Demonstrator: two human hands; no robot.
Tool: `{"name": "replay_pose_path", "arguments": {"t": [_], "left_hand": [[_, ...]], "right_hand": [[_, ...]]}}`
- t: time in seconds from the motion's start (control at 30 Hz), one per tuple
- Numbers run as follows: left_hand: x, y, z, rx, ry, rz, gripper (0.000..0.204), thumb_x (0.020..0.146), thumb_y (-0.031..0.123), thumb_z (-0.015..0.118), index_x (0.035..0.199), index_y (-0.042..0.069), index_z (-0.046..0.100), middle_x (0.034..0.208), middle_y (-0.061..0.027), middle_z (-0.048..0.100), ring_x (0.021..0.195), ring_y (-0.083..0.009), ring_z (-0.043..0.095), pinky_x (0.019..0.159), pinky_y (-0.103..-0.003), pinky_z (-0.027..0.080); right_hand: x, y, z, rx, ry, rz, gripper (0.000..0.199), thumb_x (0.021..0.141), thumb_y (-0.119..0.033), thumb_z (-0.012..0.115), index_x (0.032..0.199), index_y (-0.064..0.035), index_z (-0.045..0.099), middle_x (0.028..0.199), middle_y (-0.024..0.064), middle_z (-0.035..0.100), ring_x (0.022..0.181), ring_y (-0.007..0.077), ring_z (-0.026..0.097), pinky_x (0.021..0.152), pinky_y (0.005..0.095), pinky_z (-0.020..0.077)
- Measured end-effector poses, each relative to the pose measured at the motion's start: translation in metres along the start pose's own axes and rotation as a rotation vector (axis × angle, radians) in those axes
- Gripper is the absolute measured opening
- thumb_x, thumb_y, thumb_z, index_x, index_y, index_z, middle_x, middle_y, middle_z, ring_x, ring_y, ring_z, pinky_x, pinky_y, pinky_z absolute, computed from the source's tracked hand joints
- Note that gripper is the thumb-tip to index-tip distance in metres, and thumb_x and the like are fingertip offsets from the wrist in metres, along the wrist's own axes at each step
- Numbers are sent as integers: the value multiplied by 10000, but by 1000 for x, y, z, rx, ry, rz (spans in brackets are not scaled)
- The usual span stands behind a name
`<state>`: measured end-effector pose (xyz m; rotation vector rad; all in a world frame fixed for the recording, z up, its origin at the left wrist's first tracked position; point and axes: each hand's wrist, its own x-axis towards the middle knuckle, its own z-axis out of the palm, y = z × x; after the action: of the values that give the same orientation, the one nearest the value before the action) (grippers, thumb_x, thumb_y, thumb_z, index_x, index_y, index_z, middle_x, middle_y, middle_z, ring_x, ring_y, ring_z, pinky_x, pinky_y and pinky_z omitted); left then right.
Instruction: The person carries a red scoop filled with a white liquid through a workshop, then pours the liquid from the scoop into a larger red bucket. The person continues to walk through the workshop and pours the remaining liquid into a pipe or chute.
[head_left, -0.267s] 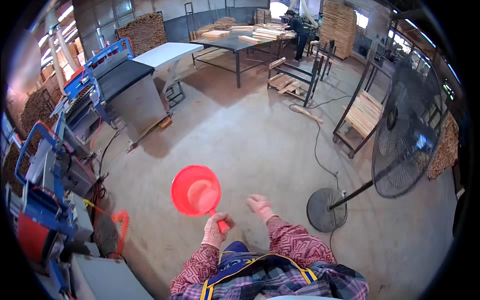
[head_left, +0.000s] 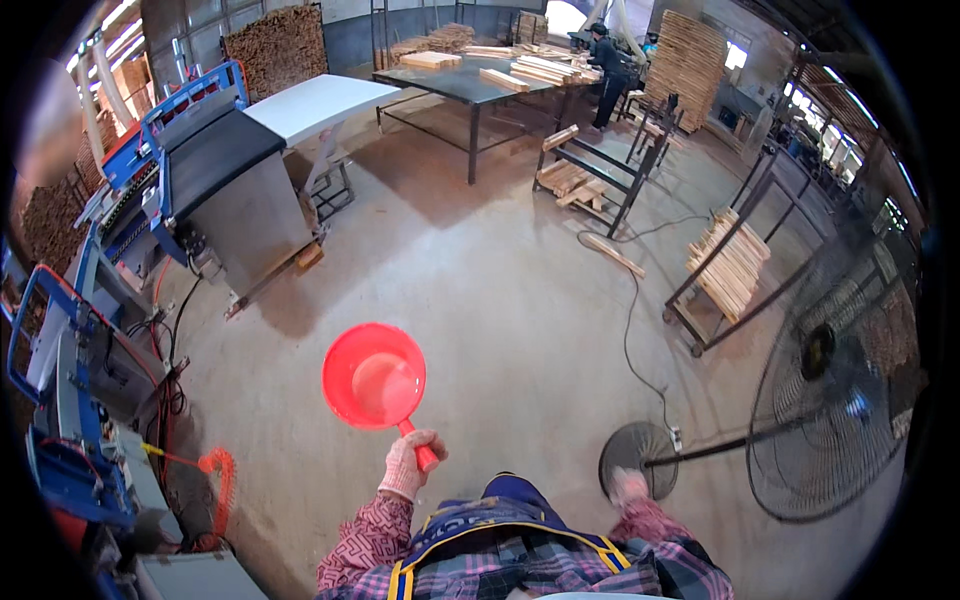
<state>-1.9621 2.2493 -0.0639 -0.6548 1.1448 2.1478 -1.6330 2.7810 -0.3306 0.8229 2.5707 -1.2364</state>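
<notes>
Now a red dipper [head_left: 375, 378] is being held at near left of centre, above the floor [head_left: 500, 320], its handle gripped by the left hand [head_left: 412, 465] and its bowl turned upward. At near right, the right hand [head_left: 628, 487] is caught blurred across the base [head_left: 630, 442] of the fan [head_left: 818, 352]; whether it is open or closed, or touching, cannot be told. Far off, wood [head_left: 555, 70] is spread on a table [head_left: 458, 90].

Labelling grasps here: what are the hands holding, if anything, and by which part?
Left hand: the red dipper, gripped by its handle. Right hand: blurred, no held object visible.
</notes>
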Motion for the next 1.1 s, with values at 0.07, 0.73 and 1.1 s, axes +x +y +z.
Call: {"name": "replay_pose_path", "arguments": {"t": [0.07, 0.73, 1.1], "left_hand": [[64, 30, 5, -53, -11, 38, 175, 808, 154, 617, 840, -17, 607, 693, -142, 614, 654, -266, 621, 611, -389, 539], [576, 443, 244, 44, 4, 11, 170, 782, 130, 647, 829, -31, 620, 761, -148, 649, 659, -259, 642, 621, -380, 555], [880, 686, 416, 390, -170, -65, 197, 662, 47, 711, 841, 24, 634, 746, -26, 613, 669, -139, 568, 681, -294, 482]], "right_hand": [[11, 47, -38, -859, 39, -102, 142, 716, -175, 635, 766, -46, 606, 707, 207, 605, 723, 408, 616, 625, 521, 467], [869, -757, 23, 550, -352, -78, 184, 888, -202, 626, 844, -28, 586, 653, 28, 542, 554, 132, 504, 483, 284, 396], [1066, -657, -82, 225, -311, 568, 242, 918, -238, 500, 808, -57, 616, 685, 100, 647, 615, 217, 659, 557, 323, 506]]}}
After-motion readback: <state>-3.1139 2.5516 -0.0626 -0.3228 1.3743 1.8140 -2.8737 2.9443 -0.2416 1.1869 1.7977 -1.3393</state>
